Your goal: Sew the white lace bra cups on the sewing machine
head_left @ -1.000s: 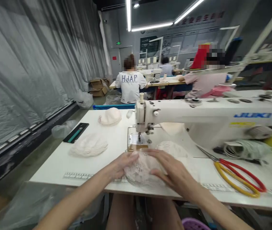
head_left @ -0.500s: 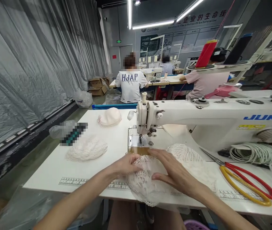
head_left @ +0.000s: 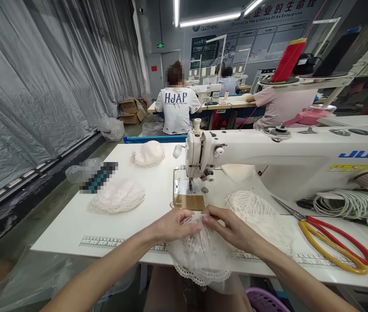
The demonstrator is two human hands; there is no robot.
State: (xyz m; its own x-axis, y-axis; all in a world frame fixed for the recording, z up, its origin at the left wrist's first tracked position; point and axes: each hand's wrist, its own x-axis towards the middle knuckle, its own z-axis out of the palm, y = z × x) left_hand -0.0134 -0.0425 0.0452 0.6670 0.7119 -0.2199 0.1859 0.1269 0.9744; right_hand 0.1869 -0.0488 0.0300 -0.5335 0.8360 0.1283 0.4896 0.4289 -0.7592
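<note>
A white lace piece lies at the near table edge and hangs over it. My left hand pinches its top edge from the left. My right hand pinches the same edge from the right, fingertips almost meeting the left ones. Both hands sit just in front of the needle plate of a white sewing machine. More white lace spreads to the right of my right hand.
Scissors with red and yellow handles and a coil of white cord lie at right. A lace pile and a padded cup sit at left. Other people work at tables behind; plastic sheeting hangs along the left.
My hands have gone from lying flat on the lace to pinching its top edge together. The lace has slid toward me and hangs further over the table edge.
</note>
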